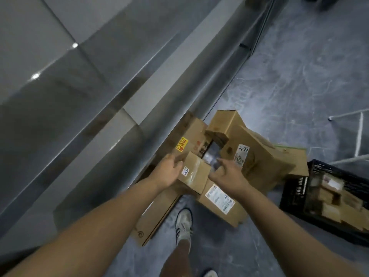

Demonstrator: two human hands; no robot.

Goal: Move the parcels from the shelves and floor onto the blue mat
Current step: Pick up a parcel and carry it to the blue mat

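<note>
A pile of brown cardboard parcels lies on the grey floor beside a wall. On top sits a small taped box [196,173] with a white "4934" tag. My left hand [168,171] grips its left edge, fingers curled over the corner. My right hand [224,174] is at the box's right edge, thumb and fingers spread in a C, blurred, not clearly closed on it. Around it lie a box with a yellow sticker [189,136], a big tilted box with a white label [259,158], a box with a shipping label [220,204] and a flat carton [154,216]. No blue mat is in view.
A black plastic crate [297,194] holding several small parcels stands at the right. My foot in a white shoe [183,219] is just below the pile. A grey wall ledge [119,100] runs along the left. White metal legs [359,134] stand at far right.
</note>
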